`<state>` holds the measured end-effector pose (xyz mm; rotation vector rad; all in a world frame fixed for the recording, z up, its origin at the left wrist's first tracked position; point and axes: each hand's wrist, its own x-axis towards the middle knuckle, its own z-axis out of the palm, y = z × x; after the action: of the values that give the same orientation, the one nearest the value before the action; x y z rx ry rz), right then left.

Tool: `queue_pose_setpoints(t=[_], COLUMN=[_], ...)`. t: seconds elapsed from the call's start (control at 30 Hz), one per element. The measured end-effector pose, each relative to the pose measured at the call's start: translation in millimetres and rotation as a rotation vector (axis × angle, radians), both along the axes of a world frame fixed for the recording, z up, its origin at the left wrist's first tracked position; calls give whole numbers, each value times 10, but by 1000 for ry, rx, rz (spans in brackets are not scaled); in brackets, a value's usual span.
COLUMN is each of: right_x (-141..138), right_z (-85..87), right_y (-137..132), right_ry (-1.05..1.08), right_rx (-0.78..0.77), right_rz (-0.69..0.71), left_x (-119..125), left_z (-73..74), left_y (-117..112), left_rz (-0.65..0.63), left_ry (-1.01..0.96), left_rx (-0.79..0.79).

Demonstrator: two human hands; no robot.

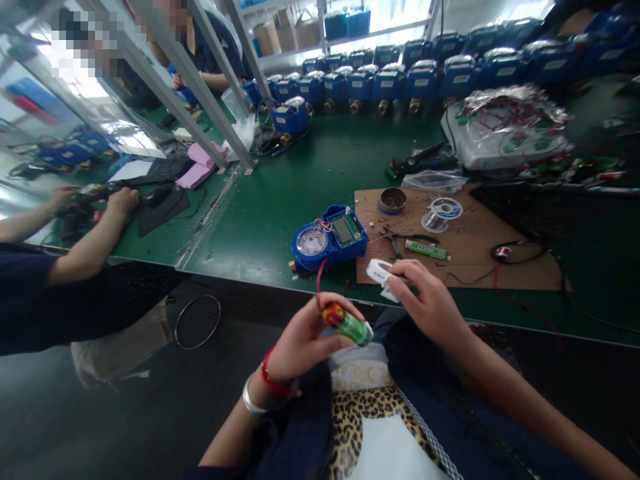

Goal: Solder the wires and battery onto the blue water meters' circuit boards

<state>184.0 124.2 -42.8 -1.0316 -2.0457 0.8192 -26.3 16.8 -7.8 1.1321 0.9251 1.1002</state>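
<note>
My left hand (300, 337) is closed round a green cylindrical battery (350, 324) with a red end, held over my lap. A red wire rises from the battery toward the table edge. My right hand (425, 300) pinches a small white roll of tape (381, 273) just right of the battery. An open blue water meter (327, 237) with a dial, loose wires and a small screen lies on the green table (280, 200) straight ahead of both hands.
A brown cardboard sheet (500, 260) holds a solder tin (393, 200), a solder spool (443, 212), pliers (407, 237) and a green lighter (426, 250). A row of blue meters (400, 83) lines the far edge. Another person's arm (85, 247) works at the left.
</note>
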Motion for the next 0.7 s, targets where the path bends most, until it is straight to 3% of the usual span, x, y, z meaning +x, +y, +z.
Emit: queue_pose_setpoints(t=[0.1,0.2,0.37,0.7], right_x=[124,189,185,192], right_z=[-27,-207,-493,-486], right_y=[252,438,473,427], right_ry=[-48,-229,-454,-649], right_rx=[224,347,344,384], right_rz=[-24,-31,-27,3], left_x=[-141,-209,-189,-93], left_z=[-12,-16,9,63], left_y=[8,-33,-84,-15], left_rz=[166,221,222,356], left_ry=[-82,-119,-140,38], left_rx=[95,106,66,41])
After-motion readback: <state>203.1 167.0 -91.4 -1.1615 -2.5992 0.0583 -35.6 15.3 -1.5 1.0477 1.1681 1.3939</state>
